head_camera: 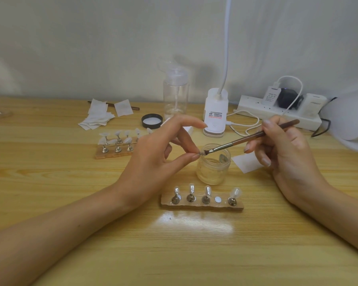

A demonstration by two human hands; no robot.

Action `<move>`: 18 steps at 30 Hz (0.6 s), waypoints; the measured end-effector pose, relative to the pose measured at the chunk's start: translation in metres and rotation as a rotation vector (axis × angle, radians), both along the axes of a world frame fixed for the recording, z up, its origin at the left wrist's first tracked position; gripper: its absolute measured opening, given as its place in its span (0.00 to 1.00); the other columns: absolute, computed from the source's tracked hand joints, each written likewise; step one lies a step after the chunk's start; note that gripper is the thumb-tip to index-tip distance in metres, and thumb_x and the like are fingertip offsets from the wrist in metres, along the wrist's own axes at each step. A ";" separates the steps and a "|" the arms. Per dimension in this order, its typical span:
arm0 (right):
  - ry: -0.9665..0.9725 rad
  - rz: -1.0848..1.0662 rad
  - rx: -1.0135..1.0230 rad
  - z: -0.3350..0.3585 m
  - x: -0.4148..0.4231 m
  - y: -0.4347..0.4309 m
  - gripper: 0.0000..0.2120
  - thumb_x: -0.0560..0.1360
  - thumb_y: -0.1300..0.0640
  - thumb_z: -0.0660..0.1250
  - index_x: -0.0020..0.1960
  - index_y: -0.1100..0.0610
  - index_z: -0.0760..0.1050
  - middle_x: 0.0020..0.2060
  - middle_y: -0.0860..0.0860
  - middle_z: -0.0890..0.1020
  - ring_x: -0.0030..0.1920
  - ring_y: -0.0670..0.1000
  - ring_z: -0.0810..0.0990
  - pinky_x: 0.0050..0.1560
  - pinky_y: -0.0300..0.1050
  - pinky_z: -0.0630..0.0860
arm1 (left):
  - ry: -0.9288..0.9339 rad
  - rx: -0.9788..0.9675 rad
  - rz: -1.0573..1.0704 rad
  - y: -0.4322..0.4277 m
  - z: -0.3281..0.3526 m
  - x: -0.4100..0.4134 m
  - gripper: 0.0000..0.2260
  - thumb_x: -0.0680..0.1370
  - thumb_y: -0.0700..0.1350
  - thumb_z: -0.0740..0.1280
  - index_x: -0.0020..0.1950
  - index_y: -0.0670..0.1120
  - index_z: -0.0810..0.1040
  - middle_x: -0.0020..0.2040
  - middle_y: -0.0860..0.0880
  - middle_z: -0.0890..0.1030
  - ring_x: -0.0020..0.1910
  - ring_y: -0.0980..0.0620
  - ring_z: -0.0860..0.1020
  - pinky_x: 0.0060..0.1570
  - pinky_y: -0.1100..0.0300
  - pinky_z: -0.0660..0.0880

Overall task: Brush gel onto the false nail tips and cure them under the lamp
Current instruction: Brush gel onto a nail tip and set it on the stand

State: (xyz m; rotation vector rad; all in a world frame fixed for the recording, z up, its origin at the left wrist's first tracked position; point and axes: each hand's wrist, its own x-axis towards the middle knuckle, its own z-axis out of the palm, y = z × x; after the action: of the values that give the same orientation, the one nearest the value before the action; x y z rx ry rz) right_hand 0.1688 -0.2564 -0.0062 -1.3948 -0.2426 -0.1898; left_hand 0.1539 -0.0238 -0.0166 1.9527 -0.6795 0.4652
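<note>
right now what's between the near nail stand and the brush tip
In the head view, the open glass jar stands between that stand and the brush.

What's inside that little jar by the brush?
The open jar holds pale, clear gel low down, and a small grey piece leans on its inner wall. The brush and the left hand cover its left rim, hiding that part.

The wooden worktop (pixel 70 182) is carrying a clear jar (pixel 213 170) between the left grip (pixel 153 153) and right grip (pixel 285 149), a stand of nail tips (pixel 203 205) lying nearer than both, a second stand (pixel 114 154) sitting left of them, and a white lamp base (pixel 215 112) standing beyond.
</note>
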 end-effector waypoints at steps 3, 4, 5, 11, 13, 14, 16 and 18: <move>0.017 -0.040 0.027 0.000 0.001 -0.001 0.10 0.75 0.49 0.63 0.38 0.53 0.68 0.29 0.54 0.82 0.21 0.46 0.65 0.28 0.38 0.63 | 0.000 0.000 0.001 0.000 0.000 0.000 0.20 0.77 0.39 0.74 0.64 0.54 0.75 0.43 0.54 0.83 0.46 0.48 0.80 0.36 0.53 0.70; 0.002 -0.035 0.038 0.000 0.001 -0.002 0.10 0.76 0.49 0.63 0.39 0.53 0.68 0.29 0.54 0.82 0.21 0.46 0.64 0.28 0.38 0.64 | 0.002 -0.003 0.001 0.000 0.000 0.000 0.20 0.77 0.39 0.74 0.65 0.54 0.75 0.43 0.54 0.83 0.45 0.47 0.80 0.36 0.52 0.70; -0.018 -0.021 0.044 0.000 0.001 -0.002 0.11 0.77 0.50 0.62 0.39 0.53 0.68 0.29 0.54 0.82 0.20 0.46 0.64 0.28 0.38 0.64 | 0.005 -0.006 0.000 0.000 0.000 0.000 0.20 0.77 0.39 0.74 0.65 0.55 0.75 0.43 0.54 0.84 0.45 0.47 0.80 0.36 0.51 0.70; -0.016 -0.008 0.003 -0.002 0.002 -0.001 0.11 0.76 0.49 0.63 0.38 0.52 0.68 0.30 0.55 0.83 0.20 0.46 0.65 0.25 0.35 0.62 | 0.007 -0.014 -0.005 0.000 0.000 0.000 0.20 0.76 0.40 0.73 0.64 0.54 0.75 0.42 0.54 0.83 0.44 0.46 0.80 0.36 0.49 0.69; -0.012 -0.029 0.026 -0.002 0.002 -0.002 0.10 0.75 0.49 0.63 0.37 0.52 0.69 0.30 0.55 0.82 0.20 0.46 0.64 0.25 0.35 0.63 | 0.013 -0.017 -0.006 -0.001 0.001 -0.001 0.19 0.76 0.41 0.73 0.64 0.54 0.75 0.41 0.54 0.83 0.44 0.46 0.81 0.36 0.49 0.70; -0.023 -0.027 0.036 -0.002 0.002 -0.002 0.11 0.76 0.49 0.63 0.37 0.52 0.69 0.30 0.54 0.82 0.20 0.45 0.64 0.26 0.36 0.63 | 0.020 -0.021 -0.007 -0.001 0.001 -0.001 0.19 0.76 0.41 0.73 0.64 0.54 0.75 0.41 0.55 0.83 0.45 0.47 0.81 0.36 0.50 0.70; -0.053 -0.002 0.035 -0.001 0.001 -0.003 0.12 0.78 0.49 0.63 0.38 0.52 0.68 0.31 0.54 0.83 0.20 0.45 0.64 0.26 0.38 0.61 | 0.035 -0.033 -0.014 -0.001 0.001 -0.001 0.19 0.76 0.40 0.73 0.65 0.54 0.75 0.40 0.55 0.82 0.46 0.48 0.81 0.35 0.51 0.70; -0.057 0.013 0.009 -0.001 0.001 -0.002 0.12 0.79 0.49 0.63 0.39 0.53 0.67 0.31 0.54 0.83 0.21 0.46 0.64 0.26 0.40 0.58 | 0.049 -0.044 -0.016 -0.001 0.001 -0.001 0.20 0.76 0.39 0.74 0.65 0.53 0.75 0.40 0.56 0.82 0.45 0.50 0.81 0.35 0.51 0.70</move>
State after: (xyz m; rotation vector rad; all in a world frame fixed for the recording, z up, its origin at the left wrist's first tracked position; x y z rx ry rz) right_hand 0.1700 -0.2581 -0.0077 -1.3799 -0.2979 -0.2197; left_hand 0.1532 -0.0247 -0.0156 1.9095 -0.6479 0.4179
